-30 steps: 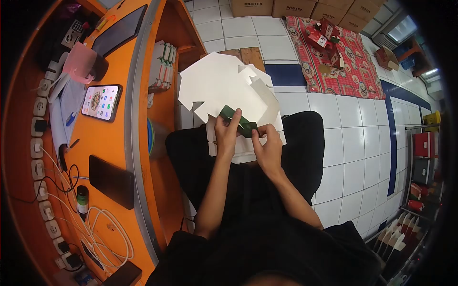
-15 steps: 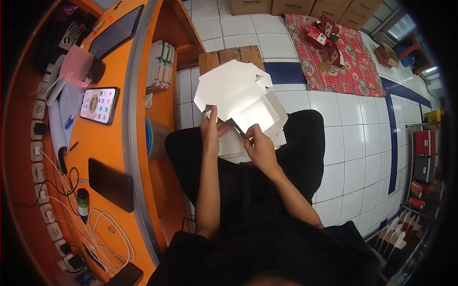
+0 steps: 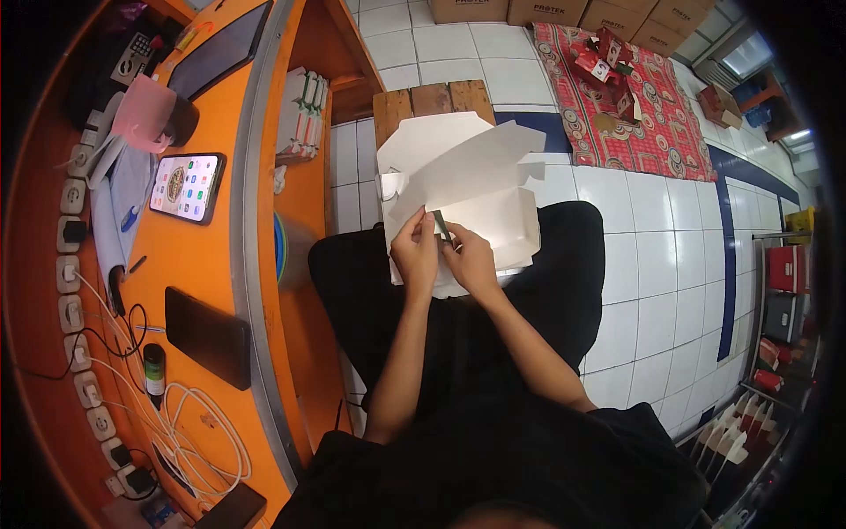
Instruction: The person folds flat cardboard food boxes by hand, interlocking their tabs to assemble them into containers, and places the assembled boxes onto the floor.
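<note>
A partly folded paper box (image 3: 480,172), white inside, lies over my lap and the near end of the wooden bench (image 3: 429,100). Its far panels stand up at a tilt, and one side wall is raised at the right. My left hand (image 3: 414,254) pinches the box's near left edge. Close beside it, my right hand (image 3: 471,263) grips the same near side, where a narrow dark green strip of the box's outer face shows between the hands. More white card lies under the box, mostly hidden.
An orange desk (image 3: 198,256) at the left bears a lit phone (image 3: 186,188), a dark device (image 3: 207,337), a small bottle (image 3: 154,370) and white cables (image 3: 198,423). Red folded boxes (image 3: 608,70) sit on a patterned red mat (image 3: 630,132). Cartons (image 3: 546,11) line the back.
My left hand has moved right and closed on the box edge, nearer my right hand. The box's upper panel has swung up and to the right.
</note>
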`<state>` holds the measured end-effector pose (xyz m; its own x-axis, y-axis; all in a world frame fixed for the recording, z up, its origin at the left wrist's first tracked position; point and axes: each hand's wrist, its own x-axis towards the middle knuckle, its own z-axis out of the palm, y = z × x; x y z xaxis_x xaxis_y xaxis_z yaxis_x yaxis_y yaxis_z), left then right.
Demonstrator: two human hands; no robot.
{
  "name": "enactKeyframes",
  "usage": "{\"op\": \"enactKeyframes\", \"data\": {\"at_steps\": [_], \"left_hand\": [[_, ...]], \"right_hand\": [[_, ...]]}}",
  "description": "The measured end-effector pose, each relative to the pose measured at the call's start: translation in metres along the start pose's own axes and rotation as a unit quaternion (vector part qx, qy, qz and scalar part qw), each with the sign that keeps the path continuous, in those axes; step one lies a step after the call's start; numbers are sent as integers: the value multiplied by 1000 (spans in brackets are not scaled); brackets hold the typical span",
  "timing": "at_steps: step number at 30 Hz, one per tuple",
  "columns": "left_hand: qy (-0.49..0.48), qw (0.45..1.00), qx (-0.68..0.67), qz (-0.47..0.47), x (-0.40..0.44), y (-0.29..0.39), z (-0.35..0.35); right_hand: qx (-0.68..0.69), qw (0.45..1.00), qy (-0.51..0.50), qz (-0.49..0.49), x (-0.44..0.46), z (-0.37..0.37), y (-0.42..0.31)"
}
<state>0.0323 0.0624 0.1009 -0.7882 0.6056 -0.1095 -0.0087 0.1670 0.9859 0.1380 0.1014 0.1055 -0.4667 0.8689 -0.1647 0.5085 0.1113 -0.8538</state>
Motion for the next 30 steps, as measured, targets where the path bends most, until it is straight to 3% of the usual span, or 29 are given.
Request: {"op": "enactKeyframes", "data": {"at_steps": [3, 6, 7, 8, 11, 13, 15, 16, 17, 18, 19, 21, 23, 25, 28, 30], "left_hand": [[-11, 1000, -9, -8, -9, -8, -1], [-12, 997, 61, 36, -14, -11, -6], [-15, 997, 61, 38, -10, -9, -8], [-22, 997, 75, 19, -6, -7, -11], [-39, 992, 111, -44, 3, 6, -19], [-7, 985, 172, -4, 8, 3, -20], [-6, 986, 165, -16, 7, 14, -22], [6, 982, 188, 6, 8, 18, -21], [18, 977, 211, 28, 9, 20, -20], [23, 975, 218, 34, 10, 21, -18], [22, 975, 217, 37, 9, 23, -17], [97, 865, 411, 270, 5, 28, -9], [-18, 915, 354, 191, -6, 38, 13], [-162, 946, 277, 42, -12, 44, 40], [-223, 947, 231, -17, -6, 30, 65], [-217, 951, 220, -8, 2, 19, 68]], "right_hand": [[2, 999, 35, -24, 3, 3, 6], [-25, 998, 32, -53, 6, 8, 4], [22, 998, -3, -50, 7, 8, 1], [68, 996, -37, -47, 7, 6, 0], [88, 993, 9, -84, 11, -26, -6], [-29, 986, 160, -28, 30, -64, 0], [-201, 913, 343, -87, 57, -93, 24], [-204, 911, 347, -88, 76, -102, 48], [-176, 940, 273, -106, 97, -105, 77], [-146, 962, 195, -122, 102, -111, 70], [-146, 962, 198, -123, 99, -114, 66], [15, 992, 129, -2, 92, -116, 48], [20, 989, 148, -22, 86, -108, 41], [10, 988, 154, -15, 74, -104, 24], [-28, 988, 151, -12, 65, -98, 15], [-27, 988, 153, -1, 64, -92, 18]]}}
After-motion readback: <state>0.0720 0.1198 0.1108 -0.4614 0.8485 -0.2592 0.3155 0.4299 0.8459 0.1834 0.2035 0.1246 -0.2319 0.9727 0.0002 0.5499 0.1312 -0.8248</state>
